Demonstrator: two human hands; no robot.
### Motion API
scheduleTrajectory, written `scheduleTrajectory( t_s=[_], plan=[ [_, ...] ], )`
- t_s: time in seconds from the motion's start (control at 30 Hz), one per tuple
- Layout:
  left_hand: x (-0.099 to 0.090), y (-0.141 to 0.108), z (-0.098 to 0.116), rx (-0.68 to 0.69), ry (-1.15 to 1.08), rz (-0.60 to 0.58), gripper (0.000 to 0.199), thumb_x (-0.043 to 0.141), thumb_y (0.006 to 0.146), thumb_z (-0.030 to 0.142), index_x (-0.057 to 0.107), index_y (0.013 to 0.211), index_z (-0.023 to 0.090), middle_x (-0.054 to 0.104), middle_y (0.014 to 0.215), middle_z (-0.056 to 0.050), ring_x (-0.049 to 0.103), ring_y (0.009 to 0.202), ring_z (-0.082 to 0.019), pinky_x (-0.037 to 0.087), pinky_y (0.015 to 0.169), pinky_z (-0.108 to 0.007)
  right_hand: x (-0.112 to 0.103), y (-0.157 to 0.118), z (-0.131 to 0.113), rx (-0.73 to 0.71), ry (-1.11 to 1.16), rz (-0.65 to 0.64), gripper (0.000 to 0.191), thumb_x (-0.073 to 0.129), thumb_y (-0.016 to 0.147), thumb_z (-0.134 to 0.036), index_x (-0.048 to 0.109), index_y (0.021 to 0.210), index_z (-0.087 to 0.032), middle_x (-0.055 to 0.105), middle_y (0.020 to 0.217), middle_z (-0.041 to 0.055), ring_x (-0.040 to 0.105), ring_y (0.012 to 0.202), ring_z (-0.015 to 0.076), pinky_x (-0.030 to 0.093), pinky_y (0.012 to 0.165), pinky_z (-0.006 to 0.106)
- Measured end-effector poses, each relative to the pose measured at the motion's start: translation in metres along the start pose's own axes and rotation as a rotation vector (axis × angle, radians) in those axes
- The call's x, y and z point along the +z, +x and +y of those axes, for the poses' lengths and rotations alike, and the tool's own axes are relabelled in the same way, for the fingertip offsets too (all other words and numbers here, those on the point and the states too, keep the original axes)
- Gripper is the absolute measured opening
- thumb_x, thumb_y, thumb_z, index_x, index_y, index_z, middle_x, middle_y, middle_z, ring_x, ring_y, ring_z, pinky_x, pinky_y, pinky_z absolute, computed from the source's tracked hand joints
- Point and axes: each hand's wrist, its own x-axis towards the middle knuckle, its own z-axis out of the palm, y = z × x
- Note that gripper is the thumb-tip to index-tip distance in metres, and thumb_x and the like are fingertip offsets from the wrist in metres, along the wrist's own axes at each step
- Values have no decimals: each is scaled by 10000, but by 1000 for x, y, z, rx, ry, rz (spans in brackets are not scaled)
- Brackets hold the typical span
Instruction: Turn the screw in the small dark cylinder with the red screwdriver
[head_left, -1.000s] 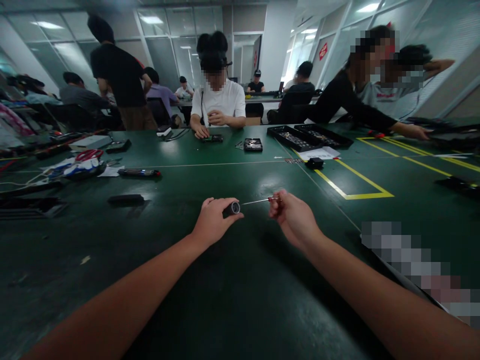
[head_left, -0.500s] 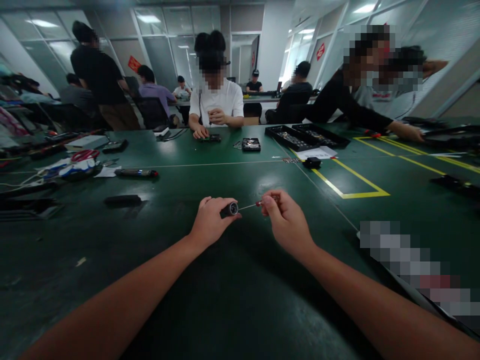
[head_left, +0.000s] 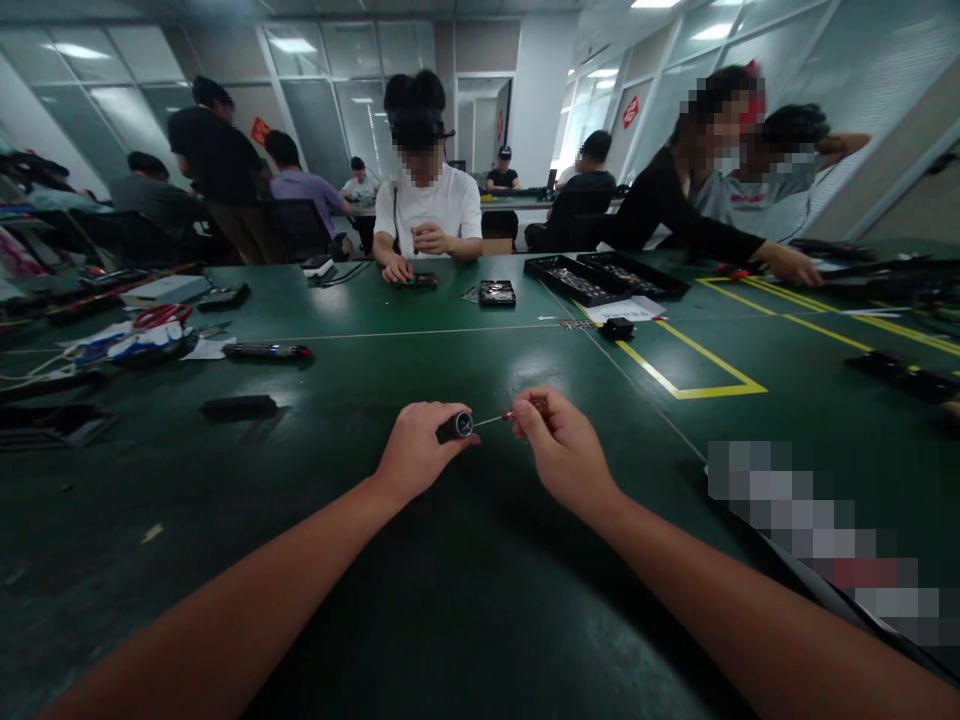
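My left hand (head_left: pixel 416 452) is closed around a short black cylinder (head_left: pixel 448 428), whose round end with a pale ring faces right. A thin screwdriver (head_left: pixel 507 415) with a red collar is pinched in my right hand (head_left: pixel 564 450), its handle mostly hidden by the fingers. The metal shaft runs leftward to the cylinder's ringed end. Whether the tip sits inside or only touches that end is too small to tell. Both hands are just above the green table (head_left: pixel 480 600).
A black bar-shaped piece (head_left: pixel 240 405) and a dark pen-like tool (head_left: pixel 268 353) lie left. Ahead are a small black block (head_left: pixel 618 328), an opened drive-like box (head_left: pixel 496 293) and black parts trays (head_left: pixel 574 277). A co-worker (head_left: pixel 426 215) sits opposite; another person (head_left: pixel 675 200) reaches across at right.
The view has shifted slightly. My right hand with the screwdriver has come a little closer to the cylinder, so less of the shaft shows. My left hand keeps its grip.
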Motion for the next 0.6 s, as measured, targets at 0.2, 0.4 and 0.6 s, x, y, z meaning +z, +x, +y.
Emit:
scheduleTrajectory(
  t_s=[0.2,0.4,0.6],
  plan=[
    [1,1,-1,-24,9,-7,301,777,844,410,695,1088,254,726,975,11,641,920,-216,418,859,-375,-3,4,1,79,78,56,264,548,959,-452,624,901,-205,626,704,6,586,642,170,466,620,326],
    [0,2,0,-55,17,-33,274,774,849,395,699,1073,257,723,976,18,634,935,-217,404,901,-396,-8,0,-4,-41,-7,153,206,517,994,-401,596,920,-226,611,735,-4,584,690,167,460,675,327],
    [-2,1,4,-65,46,-51,286,772,853,380,697,1099,255,726,989,10,625,946,-222,369,999,-450,-4,-4,-3,-82,-67,56,182,503,1012,-383,592,968,-231,634,782,0,596,711,166,451,668,318]
  ],
)
